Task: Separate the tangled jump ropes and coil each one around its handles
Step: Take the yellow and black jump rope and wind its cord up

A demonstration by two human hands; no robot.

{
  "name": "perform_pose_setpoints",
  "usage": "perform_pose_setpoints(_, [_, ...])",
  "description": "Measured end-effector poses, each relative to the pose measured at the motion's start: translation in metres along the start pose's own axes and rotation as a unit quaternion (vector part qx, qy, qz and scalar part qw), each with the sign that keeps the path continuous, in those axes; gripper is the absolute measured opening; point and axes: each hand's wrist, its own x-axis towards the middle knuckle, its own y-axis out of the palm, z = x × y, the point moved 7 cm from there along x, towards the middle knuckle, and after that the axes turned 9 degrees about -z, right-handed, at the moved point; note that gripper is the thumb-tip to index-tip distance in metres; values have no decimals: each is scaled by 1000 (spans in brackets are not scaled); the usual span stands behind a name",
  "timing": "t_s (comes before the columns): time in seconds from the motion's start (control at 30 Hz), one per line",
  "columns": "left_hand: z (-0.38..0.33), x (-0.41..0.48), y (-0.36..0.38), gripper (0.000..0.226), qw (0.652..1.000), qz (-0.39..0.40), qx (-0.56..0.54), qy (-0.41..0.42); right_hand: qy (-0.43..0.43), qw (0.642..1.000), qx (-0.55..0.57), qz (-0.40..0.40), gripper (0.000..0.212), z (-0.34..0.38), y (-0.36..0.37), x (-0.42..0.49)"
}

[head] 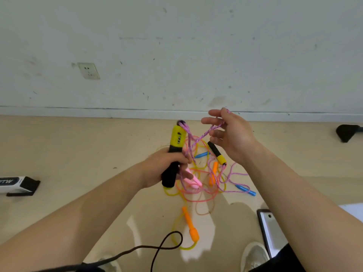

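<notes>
Firmly, the left hand [160,166] grips the yellow-and-black handle [176,139] upright — its purple rope [198,138] runs across to the right hand [230,134], draped over loosely spread fingers; below both hands lies the tangle of ropes [206,182].

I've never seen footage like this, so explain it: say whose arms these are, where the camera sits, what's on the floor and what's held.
There is no machine here. These are a person's two bare arms, filmed by one wide-angle camera worn on their head and looking down. The left hand grips a yellow-and-black handle. Its purple rope runs up to the right hand and is draped over spread fingers. Below, on the floor, lies a tangle of ropes. It has an orange handle, a blue handle, pink handles and a second handle like the held one.
</notes>
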Motion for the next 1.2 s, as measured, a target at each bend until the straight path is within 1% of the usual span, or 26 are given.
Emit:
perform_pose_setpoints(0.07, [-10,3,-9,21,998,-33,-56,8,12,996,-84,-12,38,-12,-7,9])
perform_pose_setpoints(0.17, [-25,6,-18,18,993,-68,-100,12,39,979,-198,32,51,-46,4,10])
perform_pose_setpoints(0.23, [-31,8,-20,14,987,-88,-131,4,41,979,-193,42,41,-70,15,4])
perform_pose_setpoints(0.27, [-33,10,-21,12,984,-103,-146,-1,6,980,-193,41,32,-78,19,2])
perform_pose_setpoints(0.3, [-33,13,-24,10,979,-123,-162,-7,-78,964,-250,52,30,-82,22,-1])
perform_pose_setpoints(0.33, [-31,16,-29,6,973,-150,-174,-15,-182,920,-341,70,40,-85,27,-7])
perform_pose_setpoints(0.37, [-28,20,-37,3,967,-183,-178,-25,-252,876,-402,90,52,-90,33,-14])
perform_pose_setpoints(0.4, [-24,22,-45,6,959,-217,-178,-38,-297,845,-432,104,59,-94,39,-22])
perform_pose_setpoints(0.43, [-20,25,-54,7,951,-245,-180,-50,-306,839,-437,108,60,-96,42,-29])
perform_pose_setpoints(0.47, [-16,26,-61,8,945,-264,-184,-61,-303,844,-432,97,57,-97,41,-31])
perform_pose_setpoints(0.53, [-13,27,-65,8,943,-261,-193,-80,-266,855,-435,95,52,-107,37,-25])
perform_pose_setpoints(0.6, [-15,25,-55,7,951,-224,-192,-92,-200,847,-471,144,60,-119,33,-16])
perform_pose_setpoints(0.63, [-17,24,-48,7,956,-203,-188,-96,-167,836,-490,180,63,-127,31,-12])
perform_pose_setpoints(0.67, [-19,22,-41,8,960,-184,-185,-98,-137,825,-507,210,61,-136,28,-8])
perform_pose_setpoints(0.77, [-25,20,-29,11,967,-147,-190,-86,-24,799,-543,257,28,-160,17,-4])
perform_pose_setpoints(0.8, [-28,20,-29,12,966,-146,-198,-77,8,783,-563,266,21,-167,12,-5])
perform_pose_setpoints(0.87, [-33,21,-37,13,962,-158,-217,-55,35,742,-616,260,12,-181,-5,0])
perform_pose_setpoints(0.9, [-35,22,-44,13,958,-171,-225,-43,38,731,-635,245,9,-184,-15,4])
perform_pose_setpoints(0.97, [-35,25,-62,14,951,-214,-221,-19,28,717,-668,196,18,-189,-37,18])
perform_pose_setpoints(1.0, [-33,27,-74,13,947,-248,-202,-5,25,715,-679,166,21,-188,-47,26])
perform_pose_setpoints(1.03, [-29,29,-89,11,943,-290,-164,10,24,724,-676,136,19,-185,-54,33])
perform_pose_setpoints(1.07, [-26,31,-102,10,937,-331,-110,24,27,746,-657,112,18,-180,-59,37])
perform_pose_setpoints(1.1, [-22,32,-112,9,931,-359,-55,36,34,779,-618,100,19,-176,-59,40])
perform_pose_setpoints(1.13, [-17,34,-117,11,928,-370,-13,44,47,823,-558,96,21,-168,-54,40])
perform_pose_setpoints(1.17, [-13,36,-117,13,930,-363,14,48,60,866,-486,98,21,-160,-46,37])
perform_pose_setpoints(1.2, [-8,38,-112,16,937,-345,29,49,71,900,-416,107,20,-149,-35,33])
